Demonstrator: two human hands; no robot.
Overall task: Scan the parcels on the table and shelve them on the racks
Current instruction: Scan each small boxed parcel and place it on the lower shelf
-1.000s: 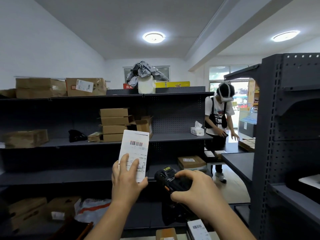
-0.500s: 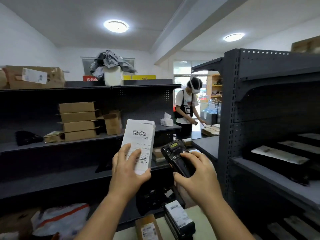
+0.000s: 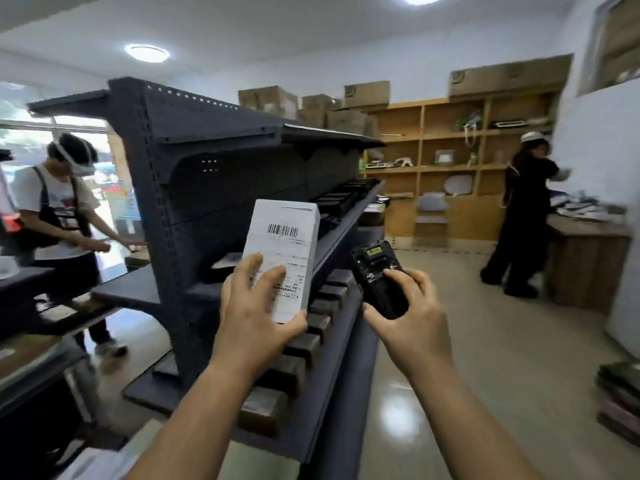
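Observation:
My left hand [image 3: 254, 311] holds a flat white parcel [image 3: 284, 252] upright, with its barcode label facing me. To its right, my right hand [image 3: 410, 318] grips a black handheld scanner [image 3: 379, 278] with its small screen tilted up. Both are raised in front of the end of a dark grey metal rack [image 3: 214, 188]. Dark flat parcels [image 3: 304, 348] stand in a row along the rack's lower shelf, just below the white parcel. More dark parcels [image 3: 343, 197] lie on the shelf above.
A person with a headset [image 3: 65, 216] stands at left beside another dark shelf. A second person in black [image 3: 523, 216] works at a wooden counter [image 3: 588, 261] at right. Wooden cubby shelves [image 3: 457, 161] line the back wall. Stacked items [image 3: 620, 400] sit on the floor at right.
My view has swung to the right, from the long wall rack to the end of the free-standing rack. Both hands keep their grip on the parcel and the scanner.

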